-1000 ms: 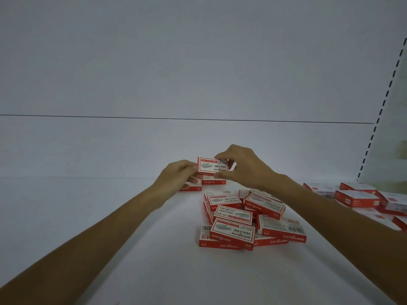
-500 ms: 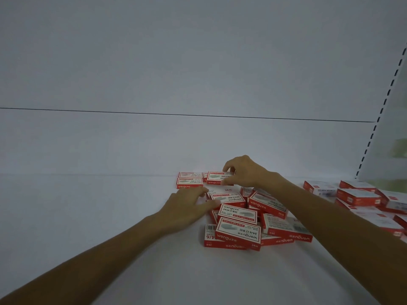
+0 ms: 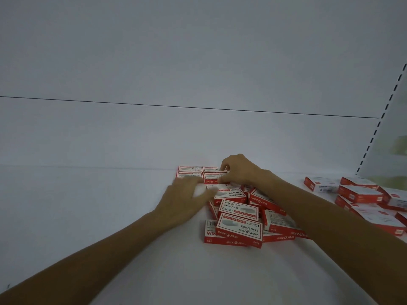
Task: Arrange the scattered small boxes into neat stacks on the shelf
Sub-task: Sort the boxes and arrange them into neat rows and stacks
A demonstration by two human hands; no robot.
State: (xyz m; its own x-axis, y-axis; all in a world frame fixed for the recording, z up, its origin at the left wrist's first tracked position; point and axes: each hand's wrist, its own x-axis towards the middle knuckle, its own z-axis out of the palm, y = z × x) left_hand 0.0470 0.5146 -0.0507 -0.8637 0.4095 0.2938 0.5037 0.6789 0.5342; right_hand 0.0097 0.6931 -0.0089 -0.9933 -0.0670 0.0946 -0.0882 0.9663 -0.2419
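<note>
On the shelf (image 3: pixel 99 216) the loose pile (image 3: pixel 239 219) of small boxes is still unsorted. Just behind the pile, the neat block (image 3: pixel 189 172) has gained one box (image 3: pixel 211 176), which was in the air a second ago. The right hand (image 3: pixel 241 170) still pinches it in its grip. The left hand (image 3: pixel 182 202), grip spread, has come down to the pile's left edge, probably for the next box.

1. Shelf (image 3: pixel 88 216): white and flat.
2. Arranged staple boxes (image 3: pixel 189 172): red-and-white, lying flat, touching in a tidy two-by-two block at the back wall.
3. Scattered staple boxes (image 3: pixel 239 230): overlapping pile just in front.
4. More staple boxes (image 3: pixel 361 193): loose heap at the far right.
</note>
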